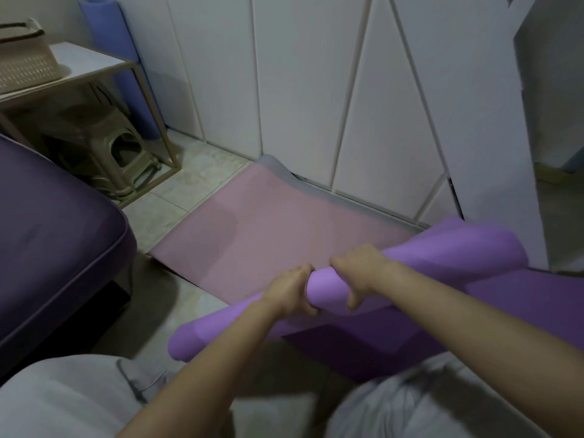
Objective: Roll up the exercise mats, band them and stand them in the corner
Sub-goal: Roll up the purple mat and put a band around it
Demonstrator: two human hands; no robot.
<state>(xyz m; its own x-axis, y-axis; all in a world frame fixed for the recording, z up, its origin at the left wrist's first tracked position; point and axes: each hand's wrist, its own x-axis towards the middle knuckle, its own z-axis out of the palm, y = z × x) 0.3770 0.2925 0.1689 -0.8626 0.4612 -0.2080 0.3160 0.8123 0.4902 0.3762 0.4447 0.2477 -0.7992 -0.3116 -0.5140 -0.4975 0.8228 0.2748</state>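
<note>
Dim light is falling on white panelled cupboard doors (300, 90) lining the far wall above a pale tiled floor (196, 181). At left, a dark purple cushioned seat (53, 241) is sitting beside a frame table (85, 63), which is carrying a woven basket (25, 58) at its left edge and sheltering stacked plastic stools (123, 150).

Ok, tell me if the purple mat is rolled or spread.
Partly rolled: left hand and right hand grip the purple mat where rolled; its flat stretch lies spread.

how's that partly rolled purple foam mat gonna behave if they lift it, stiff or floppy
Probably soft and bendy: the purple foam mat roll narrows where the left hand and right hand squeeze it. Its right end flares wide and no band shows, so it would likely unwind if released.
</note>
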